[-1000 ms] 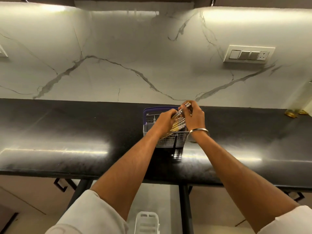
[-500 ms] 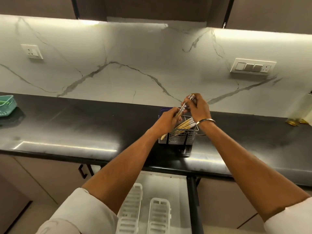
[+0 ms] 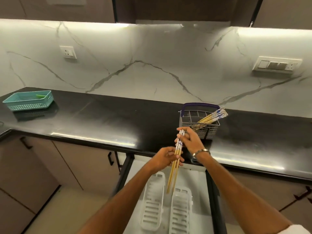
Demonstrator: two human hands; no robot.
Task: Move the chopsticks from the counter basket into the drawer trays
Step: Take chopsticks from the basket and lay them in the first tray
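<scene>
A pair of wooden chopsticks (image 3: 173,173) with blue-and-white patterned tops hangs nearly upright over the open drawer. My left hand (image 3: 164,158) grips them at mid-length and my right hand (image 3: 190,141) pinches their patterned tops. Behind the hands, a grey wire basket (image 3: 207,132) with a purple handle stands on the black counter, with several more chopsticks (image 3: 212,116) leaning out to the right. Two white slotted trays, left tray (image 3: 152,203) and right tray (image 3: 181,210), lie side by side in the drawer, with the chopstick tips hanging between them.
A teal plastic basket (image 3: 27,100) sits at the far left of the black counter (image 3: 101,119). The drawer's dark side rails (image 3: 214,200) frame the trays. Closed cabinet doors with black handles flank the drawer. Wall sockets are on the marble backsplash.
Both hands lifted a pair of chopsticks out of the wire basket and brought it down and toward me, over the open drawer. The view tilted down, showing more of the drawer.
</scene>
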